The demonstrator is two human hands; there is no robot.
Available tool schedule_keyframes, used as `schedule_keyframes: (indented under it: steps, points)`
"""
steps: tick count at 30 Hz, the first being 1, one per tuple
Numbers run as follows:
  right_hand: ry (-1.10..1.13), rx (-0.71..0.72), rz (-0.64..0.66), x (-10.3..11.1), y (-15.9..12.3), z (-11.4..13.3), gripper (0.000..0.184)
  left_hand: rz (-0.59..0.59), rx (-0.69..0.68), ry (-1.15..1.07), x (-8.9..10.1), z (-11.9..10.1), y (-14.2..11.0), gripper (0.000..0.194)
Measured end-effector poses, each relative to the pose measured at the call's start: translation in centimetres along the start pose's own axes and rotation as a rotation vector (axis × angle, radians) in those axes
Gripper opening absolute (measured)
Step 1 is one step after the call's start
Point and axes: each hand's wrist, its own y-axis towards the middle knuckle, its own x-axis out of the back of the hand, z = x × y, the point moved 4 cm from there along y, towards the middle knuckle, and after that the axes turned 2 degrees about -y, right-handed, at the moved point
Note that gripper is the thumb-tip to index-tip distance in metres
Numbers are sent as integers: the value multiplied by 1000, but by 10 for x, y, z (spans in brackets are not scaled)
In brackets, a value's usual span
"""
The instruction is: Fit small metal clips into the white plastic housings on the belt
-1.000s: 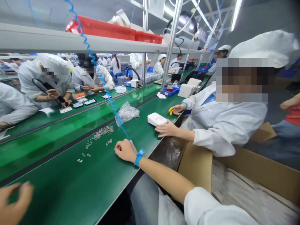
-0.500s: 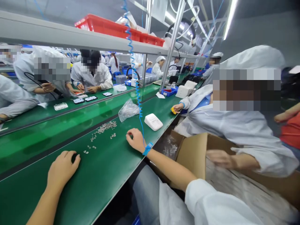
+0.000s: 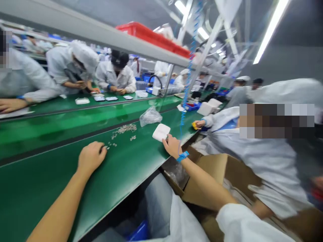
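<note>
My right hand (image 3: 173,145), with a blue band (image 3: 183,156) on its wrist, has its thumb and fingers at the near right edge of a white plastic housing (image 3: 160,131) on the green work surface (image 3: 121,168). The housing is blurred, and part of its edge is behind my fingers. My left hand (image 3: 91,156) rests on the surface with fingers curled; anything inside them is hidden. Just beyond its fingertips lie a few small pale parts (image 3: 114,145), and a larger pile of such parts (image 3: 127,128) spreads farther back.
A crumpled clear plastic bag (image 3: 150,116) lies behind the housing. A coiled blue cord (image 3: 186,90) hangs to my right wrist. An open cardboard box (image 3: 207,178) stands by the edge. At right, a co-worker's hand (image 3: 200,124) holds something yellow. Red bins (image 3: 151,37) sit on the shelf overhead.
My right hand has moved forward and right onto the white housing, which has turned. My left hand has come closer to the small parts. The view has swung left and tilted.
</note>
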Motion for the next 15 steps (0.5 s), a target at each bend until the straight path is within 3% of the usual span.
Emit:
schedule_keyframes:
  steps: [5,7,11,13,15]
  points:
    - [67,458,25,15,-46,100,46,-48,-291,-100,-5,-61,-13,27]
    - [80,540,-20,26,-47,123,47,-58,-398,-110,-8,-77,-19,25]
    - [17,413,-104,32,0,123,44,-64,-461,-115,-10,-83,-25,24]
    - [-36,361,-80,27,23,109,44,-64,-443,-137,-12,-77,-23,23]
    - [-63,385,-28,22,26,99,42,-57,-408,-158,-14,-73,-21,22]
